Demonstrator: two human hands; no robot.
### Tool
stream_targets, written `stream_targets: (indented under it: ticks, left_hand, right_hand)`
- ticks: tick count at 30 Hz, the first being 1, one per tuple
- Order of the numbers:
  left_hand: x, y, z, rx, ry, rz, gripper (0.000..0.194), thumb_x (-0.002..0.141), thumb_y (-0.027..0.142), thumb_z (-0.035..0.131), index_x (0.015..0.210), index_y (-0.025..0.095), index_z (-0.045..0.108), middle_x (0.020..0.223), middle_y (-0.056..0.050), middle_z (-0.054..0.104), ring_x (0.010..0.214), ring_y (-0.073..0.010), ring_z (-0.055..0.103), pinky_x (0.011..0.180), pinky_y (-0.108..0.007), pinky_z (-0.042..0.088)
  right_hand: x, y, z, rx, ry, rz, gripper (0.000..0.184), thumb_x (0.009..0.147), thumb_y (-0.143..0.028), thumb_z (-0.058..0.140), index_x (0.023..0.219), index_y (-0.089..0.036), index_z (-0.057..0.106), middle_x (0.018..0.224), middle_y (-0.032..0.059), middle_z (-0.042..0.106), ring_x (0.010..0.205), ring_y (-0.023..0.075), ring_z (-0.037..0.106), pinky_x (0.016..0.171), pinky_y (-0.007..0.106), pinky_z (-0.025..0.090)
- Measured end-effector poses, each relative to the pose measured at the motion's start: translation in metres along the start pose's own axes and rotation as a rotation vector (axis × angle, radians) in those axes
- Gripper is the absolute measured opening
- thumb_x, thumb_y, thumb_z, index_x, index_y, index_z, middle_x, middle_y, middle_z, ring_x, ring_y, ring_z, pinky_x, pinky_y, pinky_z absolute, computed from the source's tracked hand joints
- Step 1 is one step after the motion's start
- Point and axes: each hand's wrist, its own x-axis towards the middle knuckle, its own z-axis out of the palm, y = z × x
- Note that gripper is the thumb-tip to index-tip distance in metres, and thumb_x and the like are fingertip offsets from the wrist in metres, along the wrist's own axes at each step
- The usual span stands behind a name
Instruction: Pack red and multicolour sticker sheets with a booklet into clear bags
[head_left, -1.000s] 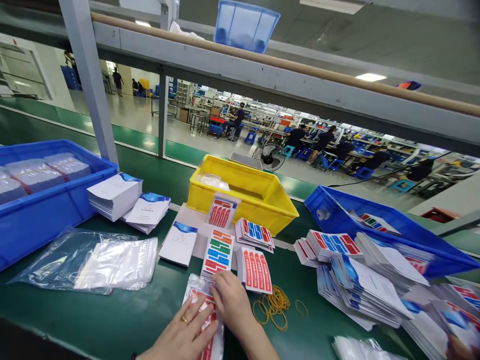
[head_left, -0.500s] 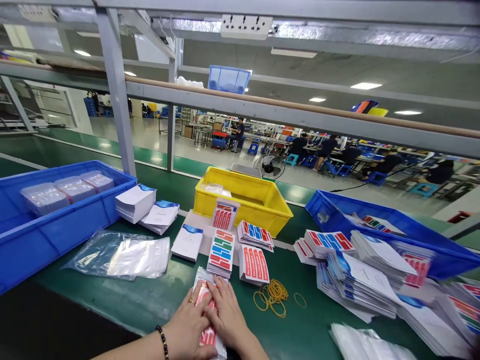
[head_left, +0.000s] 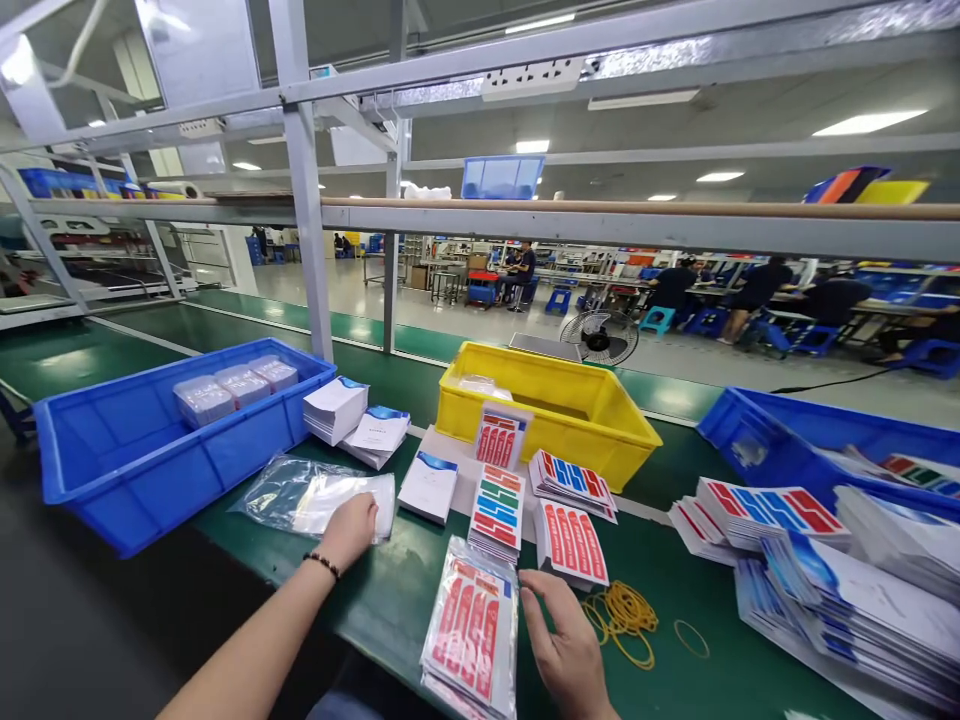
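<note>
My left hand (head_left: pixel 351 533) rests at the right end of the flat clear plastic bags (head_left: pixel 309 497), its fingers curled down onto them; the fingertips are hidden. My right hand (head_left: pixel 564 640) is at the right edge of a pile of filled clear packets (head_left: pixel 471 630), thumb and fingers apart, holding nothing. Red label sheets show through the top packet. Beyond the pile stand a stack of red, green and blue sticker sheets (head_left: pixel 497 508), a stack of red label sheets (head_left: pixel 574 540) and a stack of white booklets (head_left: pixel 429 486).
Yellow rubber bands (head_left: pixel 624 618) lie right of my right hand. A yellow bin (head_left: pixel 547 400) stands at the back, with a blue bin (head_left: pixel 187 450) on the left and another blue bin (head_left: pixel 780 430) on the right. Piles of booklets (head_left: pixel 847 600) crowd the right side.
Both hands were pressing on the packet before. My left hand has moved left and away to the plastic bags; my right hand has lifted off to the packet's right side. The view has turned right.
</note>
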Motion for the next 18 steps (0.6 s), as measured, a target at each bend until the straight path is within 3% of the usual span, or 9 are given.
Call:
stream_targets:
  ticks: [4,8,10,13,15,18]
  left_hand:
    - [0.03,-0.031,-0.013,0.053,-0.169,-0.109,0.024,0.085,0.033,0.052,0.093,0.012,0.058,0.09,-0.005,0.061,0.08,-0.0157,0.059,0.073,-0.035,0.048]
    - [0.031,-0.029,-0.016,0.051,-0.205,-0.082,0.021,0.087,0.031,0.049,0.087,0.012,0.059,0.086,-0.004,0.061,0.078,-0.015,0.058,0.072,-0.033,0.046]
    - [0.024,-0.015,-0.016,0.025,-0.186,-0.04,0.021,0.087,0.024,0.043,0.076,0.013,0.059,0.078,-0.004,0.062,0.075,-0.0158,0.057,0.068,-0.028,0.042]
    - [0.011,0.022,-0.006,-0.03,-0.154,0.058,0.02,0.082,0.017,0.039,0.074,0.015,0.057,0.076,-0.005,0.063,0.073,-0.0159,0.056,0.061,-0.024,0.036]
    - [0.003,0.05,0.006,-0.058,-0.151,0.13,0.018,0.08,0.019,0.04,0.075,0.016,0.057,0.077,-0.004,0.063,0.07,-0.0155,0.056,0.059,-0.023,0.034]
    - [-0.003,0.086,0.024,-0.079,-0.17,0.23,0.015,0.077,0.023,0.045,0.073,0.016,0.058,0.074,-0.005,0.064,0.065,-0.0167,0.056,0.057,-0.024,0.034]
  right_hand:
    - [0.011,-0.008,-0.007,0.06,-0.067,0.008,0.018,0.087,-0.028,0.046,0.086,-0.019,0.061,0.082,0.0075,0.065,0.076,0.0189,0.063,0.065,0.028,0.052]
    - [0.027,-0.012,0.003,0.135,-0.101,-0.014,0.017,0.087,-0.027,0.046,0.084,-0.019,0.061,0.079,0.0071,0.065,0.074,0.0185,0.063,0.065,0.027,0.052]
    - [0.038,-0.018,0.012,0.174,-0.121,-0.024,0.021,0.087,-0.027,0.044,0.081,-0.019,0.062,0.079,0.0075,0.066,0.076,0.0184,0.063,0.067,0.027,0.052]
    - [0.052,-0.029,0.031,0.179,-0.261,0.007,0.029,0.088,-0.031,0.041,0.079,-0.019,0.066,0.087,0.0085,0.067,0.081,0.0184,0.064,0.071,0.026,0.052]
    - [0.055,-0.031,0.046,0.123,-0.388,0.07,0.03,0.085,-0.037,0.047,0.099,-0.018,0.065,0.091,0.0091,0.068,0.074,0.0185,0.066,0.066,0.026,0.053]
    - [0.046,-0.018,0.063,0.007,-0.501,0.163,0.047,0.086,-0.032,0.043,0.129,-0.013,0.045,0.085,0.0092,0.071,0.066,0.0198,0.067,0.06,0.026,0.053]
